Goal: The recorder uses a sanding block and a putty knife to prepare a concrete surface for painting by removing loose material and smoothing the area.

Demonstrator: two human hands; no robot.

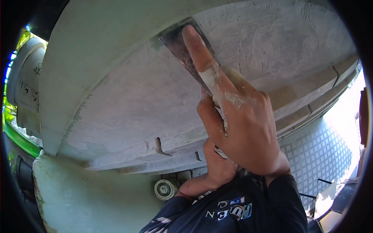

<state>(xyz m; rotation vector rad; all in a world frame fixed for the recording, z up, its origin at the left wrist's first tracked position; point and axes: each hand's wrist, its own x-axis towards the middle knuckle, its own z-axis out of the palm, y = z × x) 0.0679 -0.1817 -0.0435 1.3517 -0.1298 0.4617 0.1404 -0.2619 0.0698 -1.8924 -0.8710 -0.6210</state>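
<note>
My right hand [248,124] is closed round a putty knife, its index finger stretched along the dark, wide blade [175,46]. The blade's end rests on the grey plastered surface [128,105], at its border with a pale green curved band [97,50]. Whitish putty or dust clings to the index finger and knuckles. Below, close to my right wrist, my left hand [220,169] is curled, with a small pale edge showing beside its thumb. Most of its fingers are hidden behind the right hand, so what it holds cannot be made out.
Stepped ledges [159,155] with notches run beneath the plastered surface. A round tub or can [165,189] stands low beside my left forearm. A pale green wall [97,198] lies at lower left, a checked tiled surface [318,149] at right, and a white baluster-like post [29,77] at far left.
</note>
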